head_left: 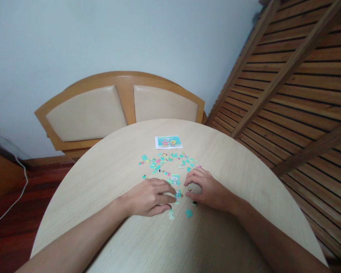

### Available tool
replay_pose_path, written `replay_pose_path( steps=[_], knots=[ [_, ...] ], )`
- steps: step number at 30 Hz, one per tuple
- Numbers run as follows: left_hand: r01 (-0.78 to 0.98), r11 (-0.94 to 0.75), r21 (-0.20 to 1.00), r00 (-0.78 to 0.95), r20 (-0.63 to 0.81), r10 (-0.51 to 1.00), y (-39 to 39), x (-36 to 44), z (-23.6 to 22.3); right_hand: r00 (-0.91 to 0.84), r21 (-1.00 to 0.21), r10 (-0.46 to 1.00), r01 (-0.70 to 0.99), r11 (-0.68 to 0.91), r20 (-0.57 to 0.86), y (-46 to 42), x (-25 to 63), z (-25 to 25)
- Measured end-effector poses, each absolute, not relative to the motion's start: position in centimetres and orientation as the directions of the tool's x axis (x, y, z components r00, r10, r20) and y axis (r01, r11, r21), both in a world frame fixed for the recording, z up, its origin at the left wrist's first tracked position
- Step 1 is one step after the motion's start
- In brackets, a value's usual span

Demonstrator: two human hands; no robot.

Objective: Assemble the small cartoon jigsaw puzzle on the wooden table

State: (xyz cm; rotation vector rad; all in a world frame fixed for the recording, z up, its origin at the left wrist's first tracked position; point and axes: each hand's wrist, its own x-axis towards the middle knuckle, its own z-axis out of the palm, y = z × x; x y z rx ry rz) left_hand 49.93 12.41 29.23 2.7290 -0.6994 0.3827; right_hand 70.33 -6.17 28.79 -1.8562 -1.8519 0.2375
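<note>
My left hand point(152, 195) lies low over the table with its fingers stretched to the right. Its fingertips are at the edge of a small joined patch of jigsaw puzzle pieces point(178, 195). A second patch with a pale cartoon face point(175, 179) sits just beyond. My right hand point(207, 188) is curved, thumb and fingers apart, around a small puzzle piece point(190, 187) on the tabletop. Nearer to me are a pale green piece point(171, 214) and a teal piece point(189, 213). A dark piece is partly hidden under my right hand.
Many loose teal, pink and yellow puzzle pieces point(157, 160) are scattered beyond my hands. Behind them lies a picture card point(168, 142) with cartoon figures. The round wooden table point(116, 242) stands before a padded headboard point(88, 112), with slatted wood point(295, 94) at the right.
</note>
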Motion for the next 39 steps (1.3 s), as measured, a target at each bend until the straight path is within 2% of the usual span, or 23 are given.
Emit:
replay_pose_path(
  steps=[9, 18, 23, 26, 30, 34, 39],
  knots=[
    [-0.547, -0.789, 0.279, 0.822, 0.358, -0.443, 11.9, 49.8, 28.9, 0.259, -0.384, 0.906, 0.915, -0.120, 0.335, -5.5, 72.4, 27.0],
    [-0.488, -0.825, 0.286, 0.849, 0.373, -0.373, 12.2, 49.8, 28.7, 0.215, -0.311, 0.939, 0.942, -0.127, 0.267, -4.0, 71.1, 26.6],
    [-0.453, -0.849, 0.272, 0.860, 0.384, -0.335, 12.5, 50.2, 28.7, 0.242, -0.344, 0.920, 0.930, -0.129, 0.309, -3.4, 71.2, 26.7],
    [-0.437, -0.859, 0.268, 0.868, 0.377, -0.324, 12.8, 50.3, 28.6, 0.263, -0.325, 0.905, 0.934, -0.151, 0.334, -2.6, 71.3, 27.0],
    [-0.418, -0.870, 0.261, 0.875, 0.371, -0.309, 13.1, 50.2, 28.5, 0.192, -0.258, 0.923, 0.960, -0.107, 0.334, -1.4, 71.2, 27.5],
    [-0.418, -0.873, 0.250, 0.873, 0.377, -0.310, 13.1, 50.1, 28.5, 0.154, -0.270, 0.939, 0.960, -0.069, 0.306, -0.5, 71.1, 27.7],
    [-0.406, -0.880, 0.245, 0.875, 0.381, -0.298, 13.3, 50.1, 28.4, 0.243, -0.290, 0.919, 0.945, -0.152, 0.310, -0.8, 72.0, 27.8]
  ],
)
